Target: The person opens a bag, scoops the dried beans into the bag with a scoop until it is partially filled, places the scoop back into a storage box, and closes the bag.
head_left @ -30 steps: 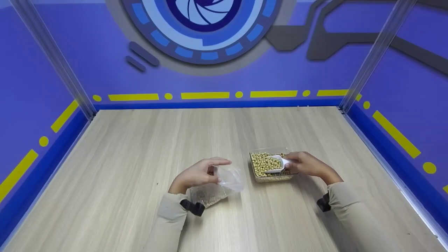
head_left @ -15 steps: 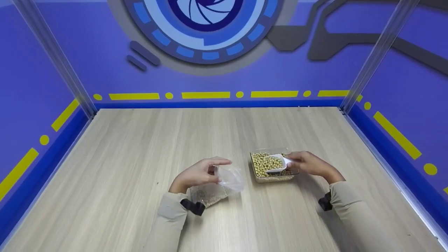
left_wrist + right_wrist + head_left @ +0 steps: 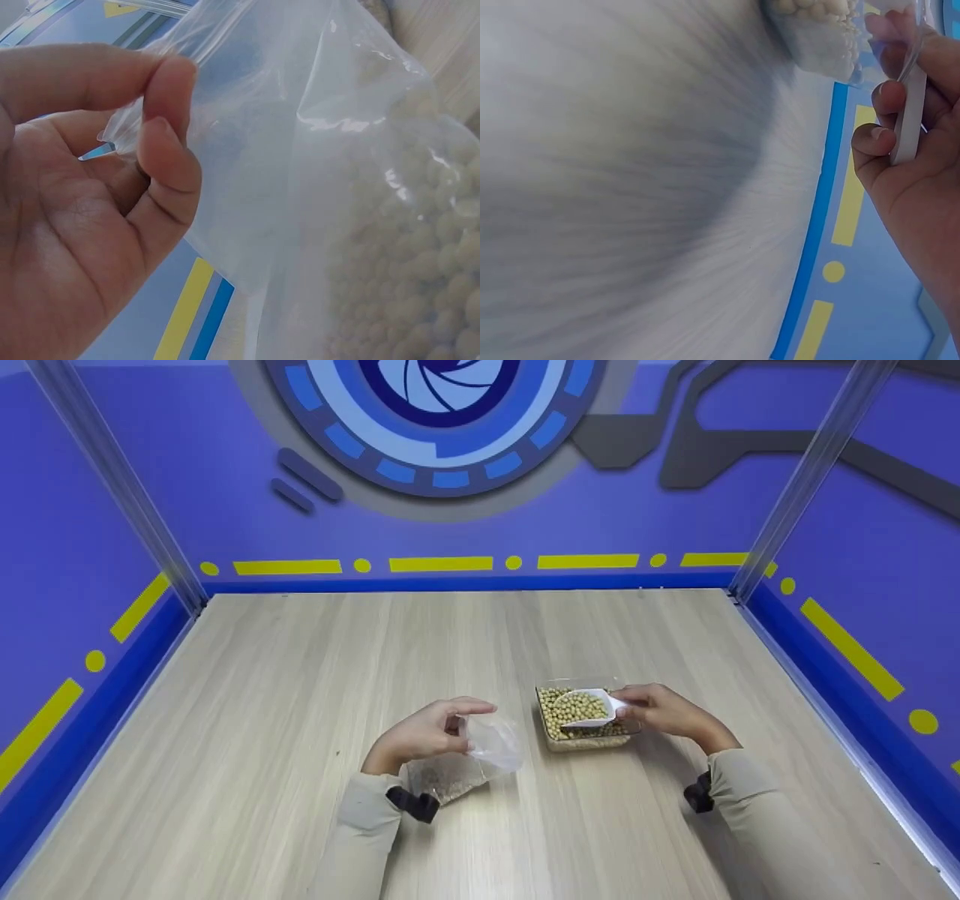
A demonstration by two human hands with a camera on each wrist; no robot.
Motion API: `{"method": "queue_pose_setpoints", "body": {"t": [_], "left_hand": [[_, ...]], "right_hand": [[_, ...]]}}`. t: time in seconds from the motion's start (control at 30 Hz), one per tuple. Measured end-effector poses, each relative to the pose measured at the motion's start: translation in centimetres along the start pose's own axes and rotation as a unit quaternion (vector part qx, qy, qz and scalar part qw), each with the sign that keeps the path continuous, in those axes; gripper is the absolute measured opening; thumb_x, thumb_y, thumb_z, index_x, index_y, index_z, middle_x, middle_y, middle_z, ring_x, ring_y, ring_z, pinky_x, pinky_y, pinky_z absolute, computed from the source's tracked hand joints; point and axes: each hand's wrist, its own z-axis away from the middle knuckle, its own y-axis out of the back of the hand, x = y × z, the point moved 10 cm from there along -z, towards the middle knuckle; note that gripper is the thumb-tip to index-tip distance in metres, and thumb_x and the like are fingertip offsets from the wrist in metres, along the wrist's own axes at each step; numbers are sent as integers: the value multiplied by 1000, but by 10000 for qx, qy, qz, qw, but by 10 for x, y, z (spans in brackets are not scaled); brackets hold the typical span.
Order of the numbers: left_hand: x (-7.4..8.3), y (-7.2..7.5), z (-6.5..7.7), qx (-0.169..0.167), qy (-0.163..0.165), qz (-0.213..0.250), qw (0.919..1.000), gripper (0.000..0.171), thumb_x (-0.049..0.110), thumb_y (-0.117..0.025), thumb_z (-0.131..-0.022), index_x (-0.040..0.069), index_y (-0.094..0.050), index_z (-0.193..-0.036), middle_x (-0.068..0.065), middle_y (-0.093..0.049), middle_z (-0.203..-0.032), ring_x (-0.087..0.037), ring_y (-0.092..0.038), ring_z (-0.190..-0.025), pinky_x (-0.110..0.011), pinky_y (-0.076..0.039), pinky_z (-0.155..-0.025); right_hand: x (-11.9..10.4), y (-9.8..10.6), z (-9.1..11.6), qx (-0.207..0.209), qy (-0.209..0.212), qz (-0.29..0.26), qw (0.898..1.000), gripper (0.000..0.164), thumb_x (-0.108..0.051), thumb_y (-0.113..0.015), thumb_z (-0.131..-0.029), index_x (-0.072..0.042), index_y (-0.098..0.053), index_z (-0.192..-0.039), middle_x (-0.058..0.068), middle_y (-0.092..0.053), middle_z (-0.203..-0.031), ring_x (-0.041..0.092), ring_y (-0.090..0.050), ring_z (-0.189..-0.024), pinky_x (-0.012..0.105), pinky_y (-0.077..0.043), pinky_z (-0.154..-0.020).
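My left hand [image 3: 424,735] pinches the upper edge of a clear plastic zip bag [image 3: 495,746] between thumb and fingers. Round pale beans, apparently soybeans, fill the bag's lower part [image 3: 420,277] in the left wrist view. In the head view, my right hand [image 3: 671,716] grips the handle of a white scoop [image 3: 613,706] heaped with the same kind of beans [image 3: 581,706]. The scoop is over a clear rectangular container [image 3: 589,745] of soybeans. Fingers curl round the scoop's handle [image 3: 909,124] in the right wrist view, where its bowl is mostly hidden.
The bag and container stand side by side on a wood-grain table [image 3: 360,660], with a narrow gap between them. Blue-purple panels [image 3: 480,536] enclose the back and both sides. A black wrist strap [image 3: 699,793] shows at each sleeve.
The scoop has risen slightly from among the beans, and its heaped load shows more fully. My right hand has shifted a little to the right. The left hand and bag stay still.
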Motion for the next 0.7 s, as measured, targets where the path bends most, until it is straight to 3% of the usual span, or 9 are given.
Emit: {"method": "queue_pose_setpoints", "body": {"t": [0.33, 0.7], "left_hand": [[1, 2, 3, 32, -110, -35, 9999, 61, -10, -58, -80, -4, -47, -139, -22, -46, -141, -5, -43, -68, -16, -39, -59], [3, 4, 1, 62, -177, -83, 9998, 60, -9, -59, -79, -3, -48, -138, -23, -49, -139, -6, -43, -69, -16, -40, -60]], "right_hand": [[4, -1, -1, 149, -11, 121, 9998, 39, -16, -59, -94, 3, -60, -127, 23, -61, -125, 24, -55, -108, 20, -45, -86], [8, 0, 1, 168, -22, -352, 9992, 38, -13, -58, -94, 4, -58, -129, 25, -60, -122, 9, -56, -98, 19, -46, -80]]}}
